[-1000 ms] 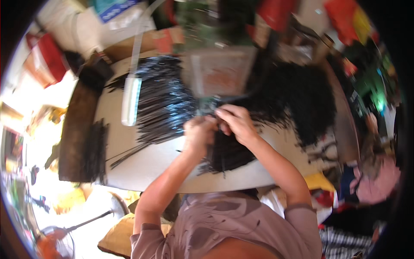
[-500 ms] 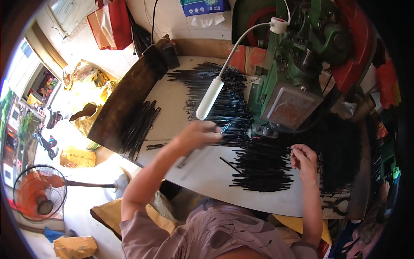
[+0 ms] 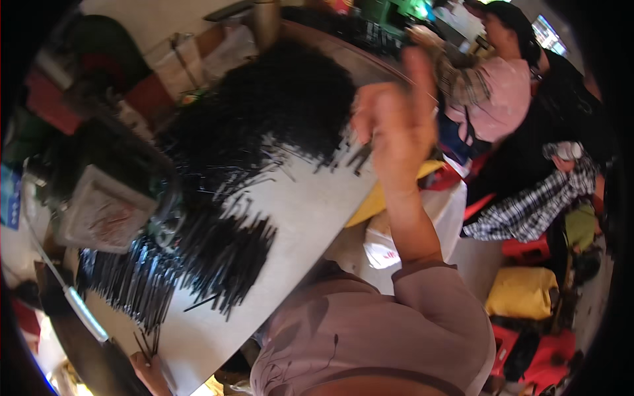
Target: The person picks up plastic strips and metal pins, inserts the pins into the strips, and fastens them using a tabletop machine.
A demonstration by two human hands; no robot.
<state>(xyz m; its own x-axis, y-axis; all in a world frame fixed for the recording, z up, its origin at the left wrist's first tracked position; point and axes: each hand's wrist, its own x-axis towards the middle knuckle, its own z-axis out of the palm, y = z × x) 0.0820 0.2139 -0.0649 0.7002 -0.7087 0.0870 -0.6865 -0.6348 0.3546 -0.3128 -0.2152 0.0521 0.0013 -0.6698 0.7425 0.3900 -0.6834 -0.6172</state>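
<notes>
My left hand (image 3: 149,373) is at the lower left, on the near edge of the white worktable (image 3: 310,204). Its fingers look closed, beside a few thin black rods (image 3: 146,340); what they hold is not clear. My right hand (image 3: 396,122) is raised over the table's right edge, smeared by motion. Its fingers seem apart, and nothing shows in them. Bundled black rods (image 3: 228,264) lie in the middle, with more rods (image 3: 125,277) under the machine. A large dark heap of rods (image 3: 284,99) fills the far side.
A green machine with a pale square plate (image 3: 105,208) stands at the left, near a white lamp (image 3: 86,313). People sit close on the right, one in a pink top (image 3: 502,99). A yellow bundle (image 3: 522,292) and red items (image 3: 555,356) lie on the floor.
The view has swung right, so the machine and rods now appear further left. My right hand has risen from beside the rod bundle toward the table's right edge.
</notes>
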